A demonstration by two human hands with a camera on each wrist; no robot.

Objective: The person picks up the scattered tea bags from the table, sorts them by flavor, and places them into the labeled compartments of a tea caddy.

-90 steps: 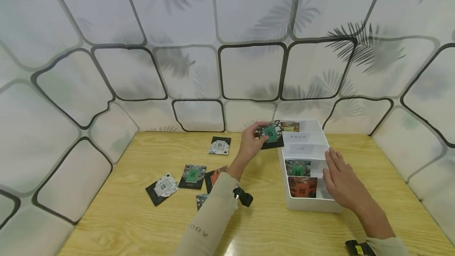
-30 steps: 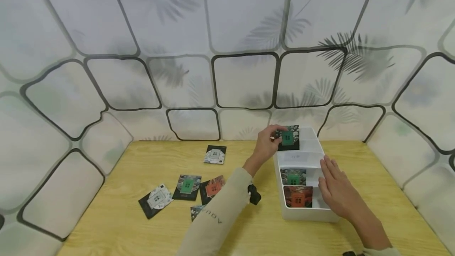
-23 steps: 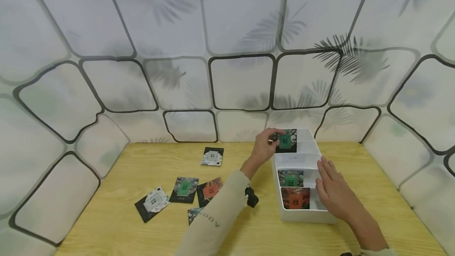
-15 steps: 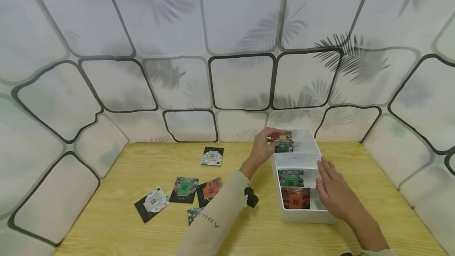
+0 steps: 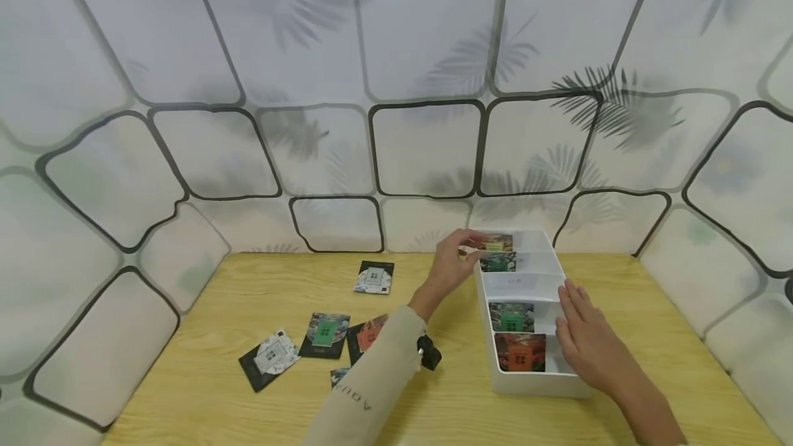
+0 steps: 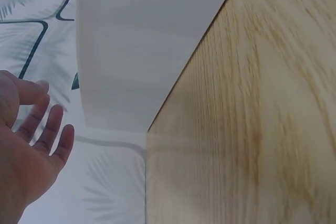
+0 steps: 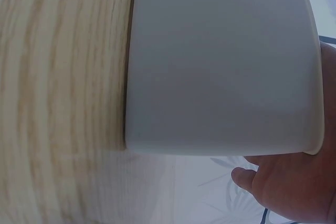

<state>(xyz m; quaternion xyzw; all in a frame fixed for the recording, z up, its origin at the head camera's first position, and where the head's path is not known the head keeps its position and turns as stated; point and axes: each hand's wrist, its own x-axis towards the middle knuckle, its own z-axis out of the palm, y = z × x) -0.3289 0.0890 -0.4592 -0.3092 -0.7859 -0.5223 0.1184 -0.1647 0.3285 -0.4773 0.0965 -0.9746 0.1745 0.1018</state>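
1. Since the earlier frame, the dark green packet [image 5: 498, 263] has dropped from above the box [image 5: 539, 383] into its second compartment from the far end.
2. Left hand [image 5: 449, 268], beside the box's far left rim: fingers loosely bent, grasping nothing.
3. Right hand [image 5: 591, 343], along the box's right rim: fingers straight, presumably steadying it.
4. Count: four packets [image 5: 520, 353] visible inside the box, probably stood up for easy reading; five loose packets [image 5: 325, 336] left of it, two partly behind the sleeve [image 5: 372, 391].
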